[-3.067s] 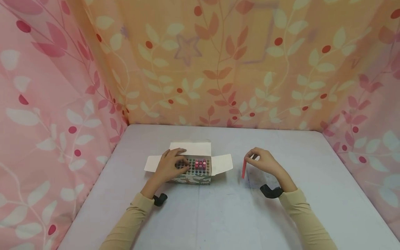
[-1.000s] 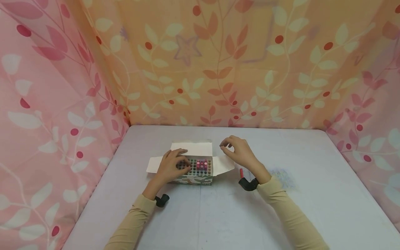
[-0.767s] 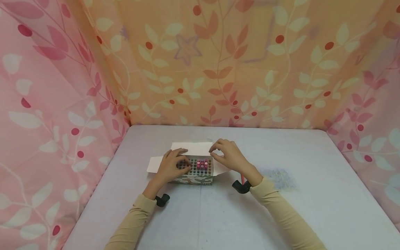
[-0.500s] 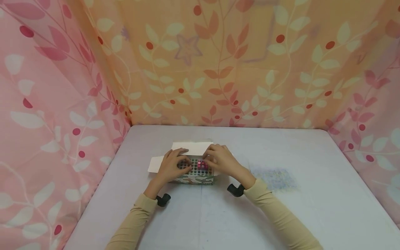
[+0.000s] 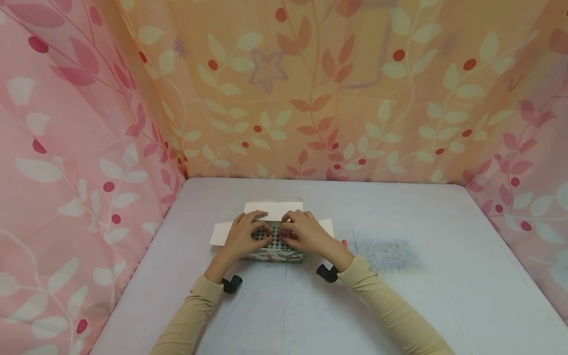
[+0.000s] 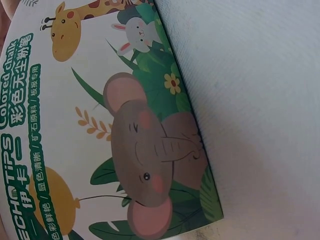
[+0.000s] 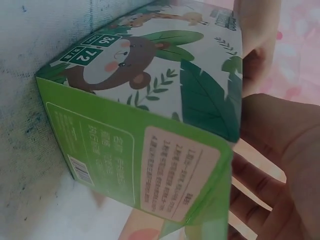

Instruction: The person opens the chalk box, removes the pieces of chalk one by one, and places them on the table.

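An open box of coloured chalk (image 5: 272,255) stands on the table, its white flaps folded out. My left hand (image 5: 261,228) rests on the left part of its top, fingers lying over the chalk ends. My right hand (image 5: 289,228) reaches over the right part, fingertips on the pink chalks (image 5: 287,232); no pinch shows. The left wrist view is filled by the box's printed front (image 6: 100,125). In the right wrist view the box's green end (image 7: 150,150) is close to my right palm (image 7: 280,150), whose fingers are spread.
A red chalk stick (image 5: 344,242) lies on the grey table (image 5: 284,305) just right of my right wrist. A blue chalk smudge (image 5: 386,249) marks the table further right. Leaf-patterned curtains (image 5: 310,98) close in the back and both sides.
My right hand set down the red chalk it held, then moved left to the top of the box. My left hand stayed on the box.
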Motion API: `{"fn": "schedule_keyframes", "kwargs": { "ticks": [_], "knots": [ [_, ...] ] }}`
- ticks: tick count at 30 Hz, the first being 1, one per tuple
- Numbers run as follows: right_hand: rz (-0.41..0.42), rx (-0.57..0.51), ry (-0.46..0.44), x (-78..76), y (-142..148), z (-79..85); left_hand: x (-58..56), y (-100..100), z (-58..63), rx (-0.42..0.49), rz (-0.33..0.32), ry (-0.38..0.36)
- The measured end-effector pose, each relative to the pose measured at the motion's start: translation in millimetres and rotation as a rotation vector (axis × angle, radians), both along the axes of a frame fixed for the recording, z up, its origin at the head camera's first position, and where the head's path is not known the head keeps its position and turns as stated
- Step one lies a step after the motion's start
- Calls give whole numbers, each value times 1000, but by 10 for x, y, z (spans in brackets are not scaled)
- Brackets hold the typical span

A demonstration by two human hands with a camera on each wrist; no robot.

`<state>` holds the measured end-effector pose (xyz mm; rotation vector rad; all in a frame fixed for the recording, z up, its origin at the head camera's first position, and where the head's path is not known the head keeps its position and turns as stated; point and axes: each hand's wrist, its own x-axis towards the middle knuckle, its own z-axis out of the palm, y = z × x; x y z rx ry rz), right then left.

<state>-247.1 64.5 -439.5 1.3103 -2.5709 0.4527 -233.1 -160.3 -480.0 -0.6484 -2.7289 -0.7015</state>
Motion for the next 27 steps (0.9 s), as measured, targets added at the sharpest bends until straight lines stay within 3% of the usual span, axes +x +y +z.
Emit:
{"fn": "schedule_keyframes", "kwargs": {
  "ticks": [15,21,27],
  "knots": [
    [-19,17,7,-10,-13,56,-16,6,0,-22,6,-8],
    [-41,-56,-30,-26,24,185,6,-4,3,-5,12,-11],
    [-77,-223,-79,-10,152,338,20,-9,-3,-9,5,-7]
  ]
}}
